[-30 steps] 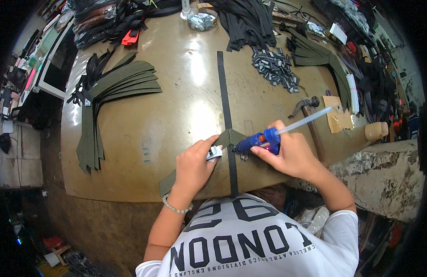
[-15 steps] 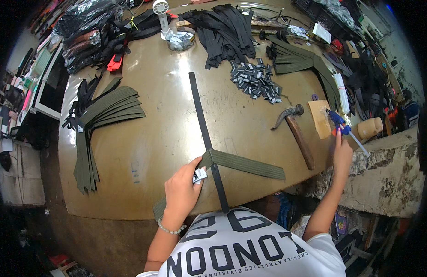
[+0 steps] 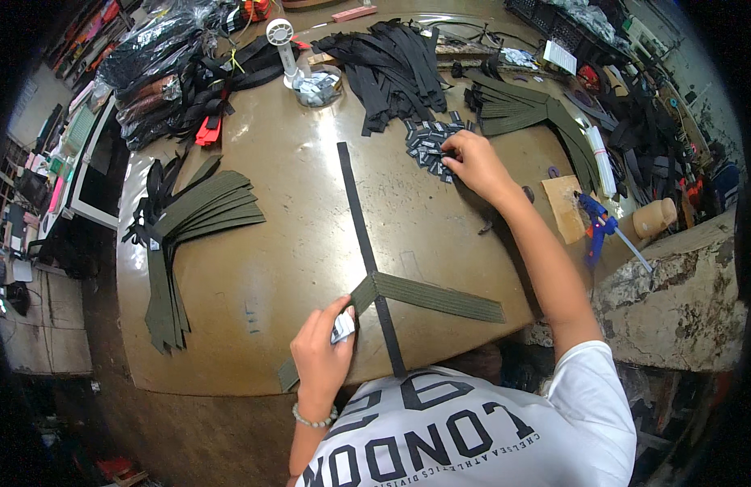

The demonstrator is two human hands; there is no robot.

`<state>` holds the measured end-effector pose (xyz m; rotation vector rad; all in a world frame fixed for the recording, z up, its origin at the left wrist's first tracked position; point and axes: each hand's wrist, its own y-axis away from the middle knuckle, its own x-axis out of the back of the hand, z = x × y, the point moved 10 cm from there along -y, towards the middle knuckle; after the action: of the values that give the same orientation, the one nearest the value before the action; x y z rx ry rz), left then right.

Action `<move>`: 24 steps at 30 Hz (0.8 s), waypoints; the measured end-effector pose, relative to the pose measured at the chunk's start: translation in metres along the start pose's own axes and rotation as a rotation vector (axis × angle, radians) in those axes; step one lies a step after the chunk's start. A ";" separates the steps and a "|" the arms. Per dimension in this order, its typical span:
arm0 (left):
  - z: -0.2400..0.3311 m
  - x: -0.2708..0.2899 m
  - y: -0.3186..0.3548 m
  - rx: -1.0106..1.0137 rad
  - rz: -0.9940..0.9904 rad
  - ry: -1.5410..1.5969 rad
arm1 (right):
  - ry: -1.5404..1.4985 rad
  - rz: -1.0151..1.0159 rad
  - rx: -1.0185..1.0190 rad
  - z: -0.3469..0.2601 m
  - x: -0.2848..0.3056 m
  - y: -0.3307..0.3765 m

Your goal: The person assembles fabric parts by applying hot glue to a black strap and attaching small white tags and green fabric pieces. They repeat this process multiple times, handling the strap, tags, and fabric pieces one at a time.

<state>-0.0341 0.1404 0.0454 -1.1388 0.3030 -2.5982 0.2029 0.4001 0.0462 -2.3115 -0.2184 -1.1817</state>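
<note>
My left hand [image 3: 317,355] is closed round a small wad of white labels [image 3: 344,326]. It rests on the left part of an olive-green ribbed strap [image 3: 444,299], which is bent into a V on the table. A narrow black strap [image 3: 356,207] crosses it at the bend, running from the table's near edge toward the middle. My right hand [image 3: 477,165] reaches far forward to a heap of small black labels [image 3: 425,148]. Its thumb and fingers are pinched at the heap's right side; what lies between them is too small to make out.
A blue glue gun [image 3: 596,223] lies at the right edge beside tan card [image 3: 567,209]. My right forearm hides most of a hammer. Green strap bundles lie left [image 3: 205,209] and far right [image 3: 517,115]. Black straps [image 3: 391,73], a small fan [image 3: 280,40] and a clear tub [image 3: 318,88] stand behind.
My right hand has let go of the glue gun, leaving it on the right, and moved left and forward to the black labels. My left hand still holds the white labels.
</note>
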 end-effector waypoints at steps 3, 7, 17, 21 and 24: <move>-0.004 0.011 0.006 0.024 0.063 0.096 | 0.042 -0.008 -0.030 0.003 -0.005 0.001; -0.006 0.017 0.006 0.021 0.061 0.169 | -0.050 0.044 -0.165 0.019 0.003 0.005; 0.011 0.023 -0.011 0.036 0.040 0.274 | -0.364 0.090 -0.175 -0.048 0.051 0.043; 0.018 0.005 -0.015 0.070 -0.049 0.341 | -0.511 -0.308 0.109 -0.152 0.009 0.100; 0.021 -0.015 -0.012 0.083 -0.235 0.344 | -0.684 -0.424 0.028 -0.173 -0.015 0.134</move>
<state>-0.0106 0.1555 0.0527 -0.7335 0.1360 -2.9825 0.1213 0.1979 0.0657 -2.6381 -0.9973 -0.4953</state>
